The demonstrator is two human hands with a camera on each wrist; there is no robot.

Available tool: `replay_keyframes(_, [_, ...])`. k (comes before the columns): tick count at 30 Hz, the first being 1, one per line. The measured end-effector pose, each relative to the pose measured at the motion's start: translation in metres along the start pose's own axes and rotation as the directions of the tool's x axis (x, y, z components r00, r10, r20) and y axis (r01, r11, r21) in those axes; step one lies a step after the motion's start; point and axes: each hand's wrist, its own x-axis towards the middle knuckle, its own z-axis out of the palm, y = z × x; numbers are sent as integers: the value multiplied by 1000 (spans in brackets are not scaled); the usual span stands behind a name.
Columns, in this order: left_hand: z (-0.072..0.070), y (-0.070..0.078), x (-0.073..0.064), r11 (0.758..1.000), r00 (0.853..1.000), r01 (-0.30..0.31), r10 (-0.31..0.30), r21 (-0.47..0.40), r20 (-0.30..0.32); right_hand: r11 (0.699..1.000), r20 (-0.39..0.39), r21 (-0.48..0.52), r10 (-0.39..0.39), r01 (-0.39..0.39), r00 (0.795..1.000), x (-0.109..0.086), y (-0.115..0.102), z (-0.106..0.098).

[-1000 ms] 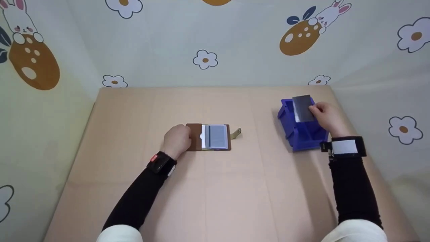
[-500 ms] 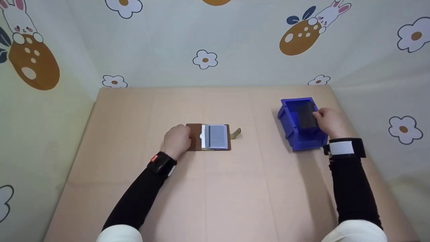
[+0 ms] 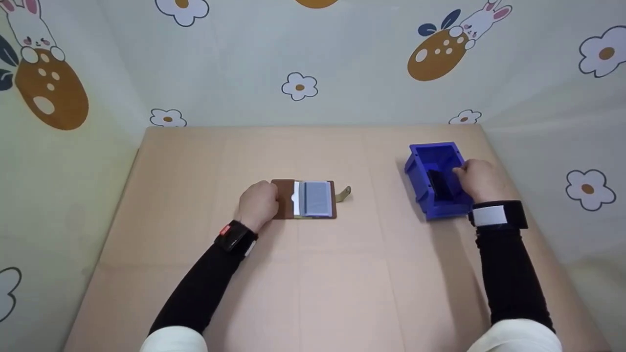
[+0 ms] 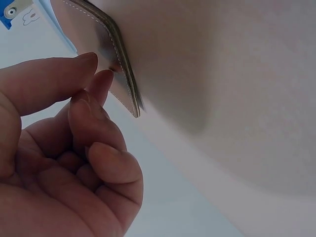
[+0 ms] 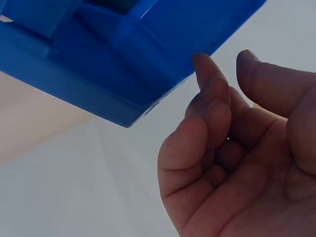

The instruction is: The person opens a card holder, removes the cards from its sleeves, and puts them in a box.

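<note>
An opened brown card holder (image 3: 285, 195) with clear plastic sleeves lies on the table in the head view, its strap pointing right. My left hand (image 3: 258, 205) rests at its left cover. In the left wrist view the left fingers are curled, with a fingertip touching the stitched cover (image 4: 94, 34). A dark card (image 3: 440, 186) sits inside the blue bin (image 3: 421, 183) at the right. My right hand (image 3: 481, 181) is at the bin's right rim, holding nothing. In the right wrist view its thumb (image 5: 271, 86) stands apart from bent fingers beside the bin.
A pale brown table surface (image 3: 342, 283) carries both things. Patterned cloth walls (image 3: 234, 63) stand behind the table and at its sides. The bin's raised walls stand near the table's right edge.
The right hand lowered the dark card into the blue bin and let go of it; the card now lies inside. The left hand and card holder have stayed in place.
</note>
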Motion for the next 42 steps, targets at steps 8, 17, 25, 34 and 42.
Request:
replay_keyframes(8, [0, -1, 1, 1000, 1000, -1, 1, -2, -1, 1000, -8, 13, 5, -5, 1000, 0, -7, -3])
replay_keyframes(17, [0, 0, 0, 1000, 1000, -7, 7, 16, -11, 995, -102, 94, -30, 40, 994, -2, -29, -4])
replay_keyframes(25, [-1, 0, 1, 999, 1000, -7, 7, 33, -5, 978, -141, 134, -141, 160, 980, -6, -68, 6])
replay_keyframes(34, [0, 1, 1, 999, 1000, -17, 17, 30, -16, 950, -104, 142, -264, 277, 959, -8, -110, 31])
replay_keyframes(42, [2, 1, 1, 1000, 1000, -9, 9, 23, -20, 922, -87, 138, -352, 361, 932, -10, -145, 49])
